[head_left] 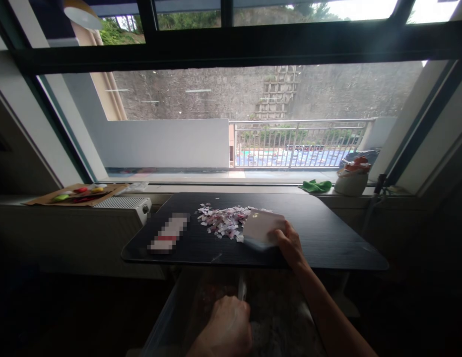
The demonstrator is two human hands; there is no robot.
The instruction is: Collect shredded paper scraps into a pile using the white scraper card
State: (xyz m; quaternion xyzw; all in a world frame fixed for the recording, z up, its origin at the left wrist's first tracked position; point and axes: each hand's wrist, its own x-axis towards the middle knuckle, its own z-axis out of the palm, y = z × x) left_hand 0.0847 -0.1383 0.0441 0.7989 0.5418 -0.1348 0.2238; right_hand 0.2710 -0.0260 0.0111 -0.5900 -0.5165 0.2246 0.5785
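Note:
A loose heap of small torn-looking paper pieces (225, 220) lies on the middle of the dark table (327, 238). Over the heap's right end, my right hand (288, 243) grips a pale, flat, rectangular piece (262, 225) by its right side; its lower edge is close to the tabletop. My left hand (231, 317) is closed in a fist below the table's front edge. It holds part of what looks like a clear plastic bag (242, 287), dim and spread under the edge. The fingertips of this hand are hidden.
A blurred-out pale strip with a red band (167, 238) lies at the table's left. On the windowsill are a green cloth (316, 186) and a white container (352, 182) with orange stuff on top. A brown board with colourful items (78, 192) rests at far left, beside a radiator (126, 203).

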